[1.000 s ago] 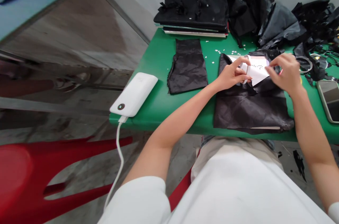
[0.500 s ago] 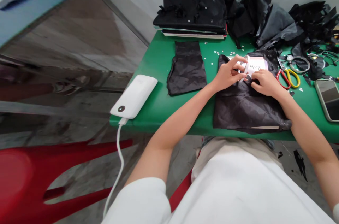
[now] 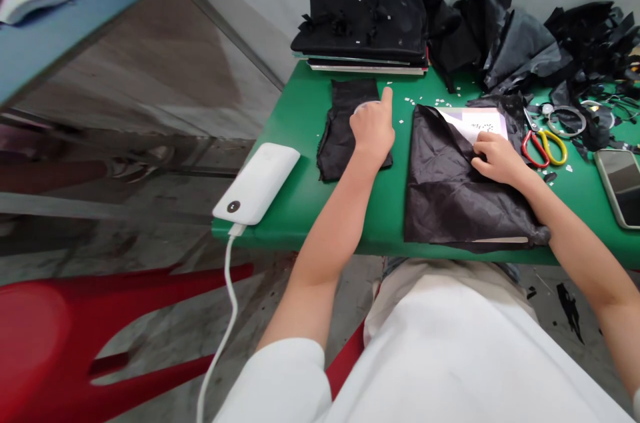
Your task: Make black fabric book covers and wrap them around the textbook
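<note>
My left hand [image 3: 374,129] is over a small black cloth piece [image 3: 345,99]. Its fingers curl round a roll of clear tape [image 3: 366,105], mostly hidden behind the hand, and one finger points away from me. Close by on the right, my right hand [image 3: 500,157] has its fingertips bent down on a black cloth [image 3: 445,203], gripping its fold. This wrinkled cloth lies over a book [image 3: 455,117] whose pale cover with a printed white label shows at the top. Red-and-yellow-handled scissors [image 3: 544,148] lie just right of this hand.
A white power bank [image 3: 257,183] with a cable sits on the green table [image 3: 280,116] at left. Black cloth covers stacked books [image 3: 367,66] at the back. Black scraps [image 3: 530,43] pile up along the wall. A phone [image 3: 620,186] lies at right; a red chair [image 3: 30,336] stands lower left.
My left hand has moved left with the tape roll, from the book to above the small black cloth. My right hand stays at the fold, and the cloth now shows more plainly.
</note>
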Tool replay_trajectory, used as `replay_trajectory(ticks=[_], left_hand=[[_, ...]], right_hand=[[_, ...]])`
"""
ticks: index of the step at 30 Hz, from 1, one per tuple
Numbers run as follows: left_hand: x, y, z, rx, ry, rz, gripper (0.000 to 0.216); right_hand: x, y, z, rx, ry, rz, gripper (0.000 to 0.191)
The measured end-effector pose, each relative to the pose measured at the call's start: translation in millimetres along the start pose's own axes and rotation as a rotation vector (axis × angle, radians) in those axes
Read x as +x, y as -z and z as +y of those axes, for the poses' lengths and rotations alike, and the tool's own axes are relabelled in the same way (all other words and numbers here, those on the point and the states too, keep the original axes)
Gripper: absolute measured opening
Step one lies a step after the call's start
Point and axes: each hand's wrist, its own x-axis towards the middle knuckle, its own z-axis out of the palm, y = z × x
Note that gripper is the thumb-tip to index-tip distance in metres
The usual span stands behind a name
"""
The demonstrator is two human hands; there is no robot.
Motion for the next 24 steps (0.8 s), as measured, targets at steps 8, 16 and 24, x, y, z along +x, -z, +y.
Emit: replay_trajectory(ticks=[8,16,24], left_hand=[[-3.4,-7.9,16.9,-0.208,-0.429,0.096,0.035],[14.0,-45.1,29.2,-0.424,-0.665,-0.107,0.063],[28.5,-55.9,37.2,-0.480,-0.552,-0.153,0.053]], right_hand=[[0.4,1.4,0.3,0.009,0.004,-0.015,0.017],[1.5,10.5,-0.8,0.176,-0.038,0.017,0.019],[7.5,38.9,22.3,0.525,-0.305,0.261,0.017]])
